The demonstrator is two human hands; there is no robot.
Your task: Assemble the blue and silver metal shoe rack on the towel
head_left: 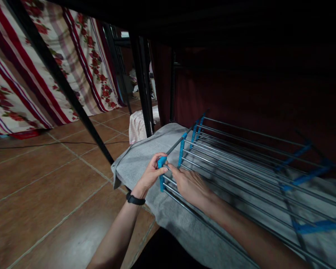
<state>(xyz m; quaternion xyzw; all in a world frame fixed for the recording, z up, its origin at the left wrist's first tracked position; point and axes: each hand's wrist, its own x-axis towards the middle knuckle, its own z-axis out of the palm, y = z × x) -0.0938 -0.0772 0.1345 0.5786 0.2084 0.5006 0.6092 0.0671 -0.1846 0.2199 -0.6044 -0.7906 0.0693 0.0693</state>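
A rack of thin metal rods and blue plastic end brackets lies across a grey cloth. My left hand (152, 172), a black band on its wrist, is closed around the top of the nearest blue bracket (161, 183), thumb in front and fingers behind. Just right of it, my right hand (189, 183) has its fingers curled over a metal rod (165, 167) beside that bracket, index finger close to the left thumb. Its palm side and the other fingertips are hidden. A grey tube (174, 146) runs from the held bracket back to a second blue bracket (181, 150).
The grey cloth (140, 160) covers a low surface beneath a dark metal frame (64, 82). Dark red fabric (226, 93) hangs behind. At left are a floral striped curtain (56, 56), tiled floor (58, 183) and a black cable (72, 142). More blue brackets (322, 225) stand at right.
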